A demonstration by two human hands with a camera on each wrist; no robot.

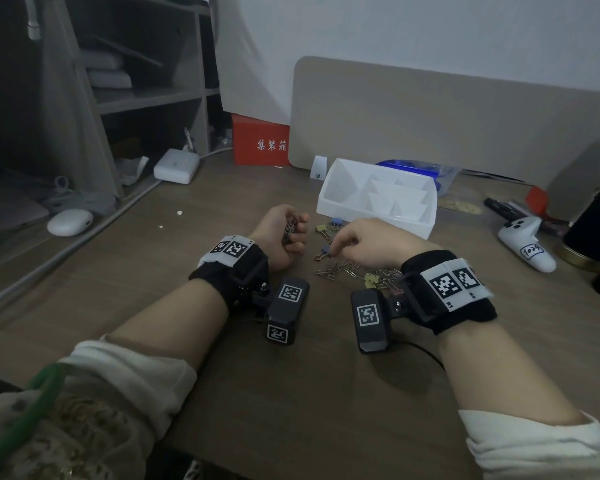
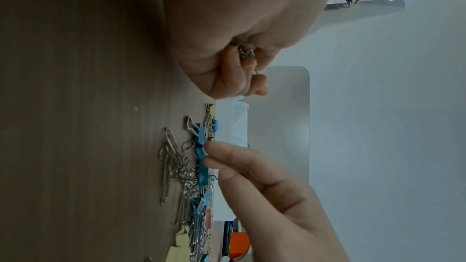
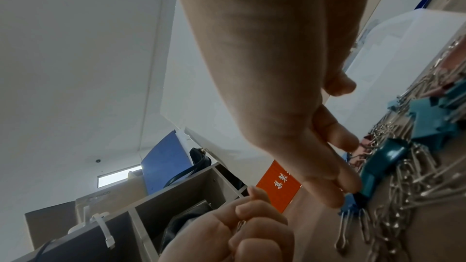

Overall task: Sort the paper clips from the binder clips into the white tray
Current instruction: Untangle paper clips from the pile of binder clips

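Head view shows the white tray (image 1: 374, 216) standing on the wooden desk (image 1: 222, 341), and every compartment that can be seen in it is without clips. So the sorting itself is only begun, in my judgement: nothing is delivered yet.

The left hand (image 1: 284, 237) rests on the desk with its fingers curled around a small bundle of paper clips (image 1: 289, 232); the left wrist view shows the same bundle (image 2: 246, 51) between the curled fingers. This looks like a collecting step, where paper clips are gathered in the fist before they go to the tray.

The right hand (image 1: 368, 242) is over the mixed pile (image 1: 347, 268), which lies just in front of the tray. Its fingertips (image 2: 214, 154) pinch at something small beside a blue binder clip (image 2: 201, 151). It is probably one more paper clip, but the view is too blurred to say for sure.

What is left is most of the work. Many loose paper clips (image 3: 408, 186) are tangled with teal binder clips (image 3: 383, 158) in the pile, and yellow binder clips (image 1: 323, 228) lie near the tray wall. All binder clips are on the desk, and the bundle in the left hand must still go into a compartment.
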